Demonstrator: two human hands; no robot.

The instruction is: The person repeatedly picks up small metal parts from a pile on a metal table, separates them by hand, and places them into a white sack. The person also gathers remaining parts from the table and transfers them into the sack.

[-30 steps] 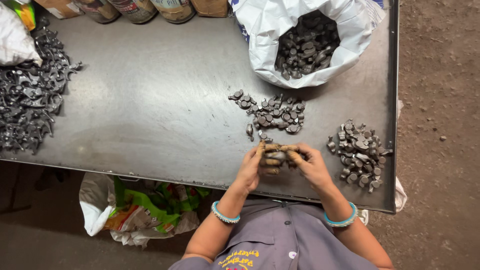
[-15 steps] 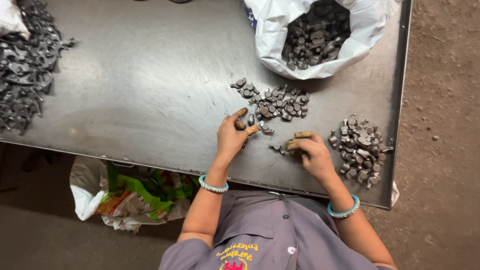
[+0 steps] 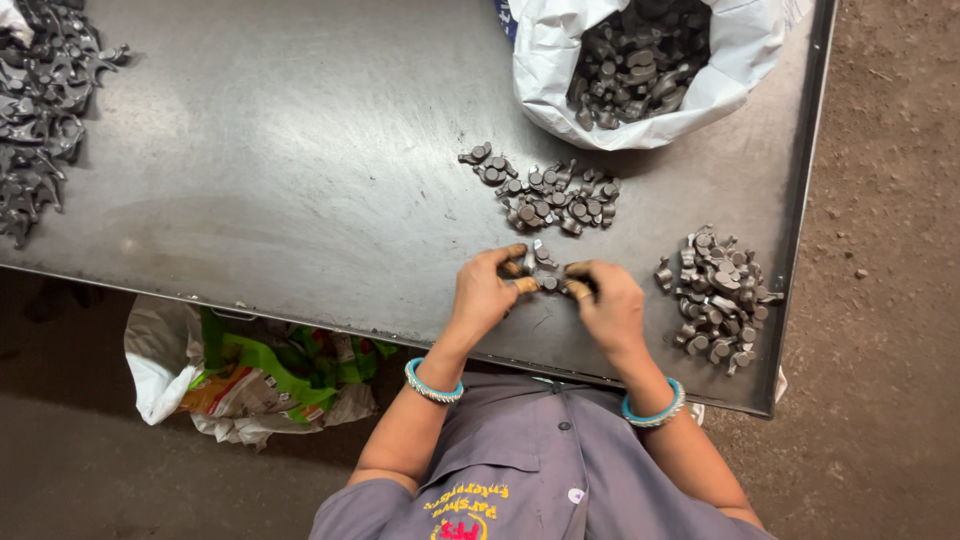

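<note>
**Sorting small metal parts at a steel table**

Head view. Small dark metal parts (image 3: 541,268) are gripped between the fingertips of the left hand (image 3: 483,293) and the right hand (image 3: 610,308), both closed on them close together near the front edge of the steel table (image 3: 250,170). A loose cluster (image 3: 548,192) is seen just beyond the hands, and a separate heap (image 3: 718,297) lies to the right. A white sack (image 3: 560,70), open and well filled with like parts, is set at the far edge; much is judged to remain. A pile of larger forked castings (image 3: 40,110) occupies the far left. Under the table, a crumpled white, green and orange printed bag (image 3: 250,375) is visible.
</note>
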